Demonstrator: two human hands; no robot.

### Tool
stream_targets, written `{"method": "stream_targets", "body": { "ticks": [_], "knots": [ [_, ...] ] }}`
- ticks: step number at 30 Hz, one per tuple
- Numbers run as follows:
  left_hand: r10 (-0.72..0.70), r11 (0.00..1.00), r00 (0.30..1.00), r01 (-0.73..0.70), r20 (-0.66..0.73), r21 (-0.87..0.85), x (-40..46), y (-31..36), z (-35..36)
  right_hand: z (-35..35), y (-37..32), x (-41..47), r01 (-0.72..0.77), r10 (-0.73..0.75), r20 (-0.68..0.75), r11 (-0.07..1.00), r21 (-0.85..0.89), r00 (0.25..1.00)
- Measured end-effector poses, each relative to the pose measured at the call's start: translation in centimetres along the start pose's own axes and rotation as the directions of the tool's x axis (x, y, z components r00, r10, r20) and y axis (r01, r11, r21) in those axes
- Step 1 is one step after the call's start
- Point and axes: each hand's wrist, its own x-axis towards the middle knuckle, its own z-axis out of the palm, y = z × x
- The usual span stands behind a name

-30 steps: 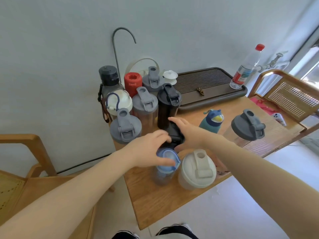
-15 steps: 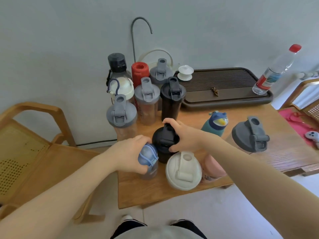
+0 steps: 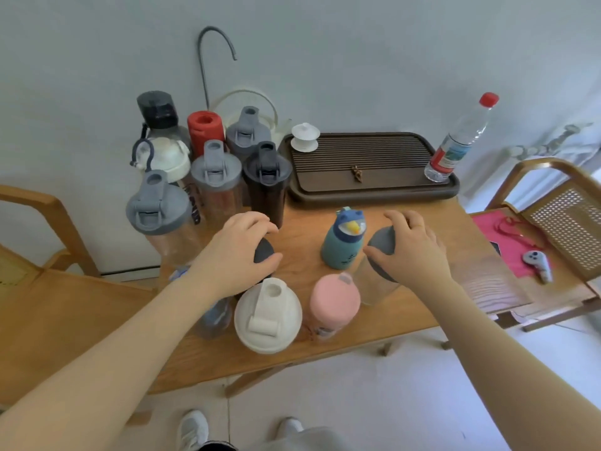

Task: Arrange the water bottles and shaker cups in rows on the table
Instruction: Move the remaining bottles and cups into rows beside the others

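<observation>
On the wooden bench (image 3: 406,323), seen from the head camera — the only view — my left hand (image 3: 234,252) is cupped over the dark lid of a black bottle (image 3: 262,253), its grip closed around that cap from above. My right hand (image 3: 411,247) has its grip closed over the grey domed lid of a clear shaker cup (image 3: 379,271), fingers (image 3: 398,219) curled across the top.

Toward the back left, against the wall, stands a tidy block of bottles and shakers: a dark grey capped bottle (image 3: 157,110), a red-lidded bottle (image 3: 205,126), grey-lidded shakers (image 3: 216,169) and a black shaker (image 3: 267,177). Nearer me the row is loose — a white-lidded shaker cup (image 3: 267,315), a pink-lidded bottle (image 3: 335,299), a teal child's bottle with a blue cartoon cap (image 3: 344,239), and a blue-lidded bottle (image 3: 213,315) mostly hidden under my left forearm. A clear plastic water bottle with a red cap (image 3: 458,141) stands on the dark slatted tea tray (image 3: 367,187), well apart from the rest.

I judge the step in hand is closing up the front rows, with both hands gripping a piece each. Next, each should slide or lift into line with its neighbours, kept upright and clear of the teal bottle between my hands.
</observation>
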Motion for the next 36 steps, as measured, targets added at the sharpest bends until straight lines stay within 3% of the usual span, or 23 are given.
{"method": "stream_targets", "body": {
  "ticks": [4,8,11,14,18,21,25,27,29,31,33,36],
  "knots": [
    [0.070,0.997,0.997,-0.071,-0.040,-0.037,1.1,2.7,1.3,0.5,1.5,-0.3,-0.073,0.062,0.056,0.969,0.234,0.997],
    [0.083,0.990,0.996,-0.084,-0.016,-0.115,1.6,3.9,1.3,-0.6,1.3,-0.8,-0.048,0.041,0.038,0.978,0.202,0.998],
    [0.099,0.973,0.995,-0.098,-0.002,-0.210,2.2,4.7,0.6,-4.3,-0.6,-0.8,0.103,-0.079,-0.138,0.979,0.176,0.987],
    [0.119,0.945,0.992,-0.126,-0.042,-0.301,3.0,5.7,-0.4,-9.0,-4.0,-0.9,0.261,-0.215,-0.309,0.958,0.116,0.926],
    [0.151,0.888,0.974,-0.208,-0.168,-0.409,3.7,6.6,-2.4,-12.4,-8.7,-2.1,0.417,-0.355,-0.353,0.901,0.118,0.866],
    [0.110,0.844,0.932,-0.272,-0.346,-0.462,3.4,6.0,-4.4,-13.1,-12.2,-2.2,0.514,-0.416,-0.359,0.823,0.241,0.835],
    [0.053,0.892,0.878,-0.256,-0.475,-0.373,2.0,3.2,-7.8,-12.3,-15.7,-1.5,0.600,-0.536,-0.279,0.646,0.472,0.797],
    [0.056,0.918,0.878,-0.232,-0.475,-0.321,1.0,1.4,-9.4,-11.1,-16.5,-0.9,0.550,-0.550,-0.245,0.502,0.667,0.798],
    [0.043,0.933,0.894,-0.195,-0.446,-0.301,-0.1,-0.1,-10.5,-9.1,-16.6,0.3,0.474,-0.542,-0.198,0.434,0.766,0.816],
    [0.038,0.955,0.913,-0.153,-0.406,-0.253,-0.9,-1.3,-11.0,-6.3,-16.0,1.7,0.354,-0.588,-0.027,0.448,0.821,0.808],
    [0.061,0.974,0.934,-0.132,-0.352,-0.182,-1.5,-2.4,-10.8,-3.3,-15.6,2.7,0.208,-0.652,0.231,0.523,0.826,0.722],
    [0.068,0.976,0.946,-0.129,-0.318,-0.175,-1.9,-3.7,-10.5,0.4,-16.0,3.4,0.397,-0.670,0.428,0.722,0.567,0.607]
  ]
}}
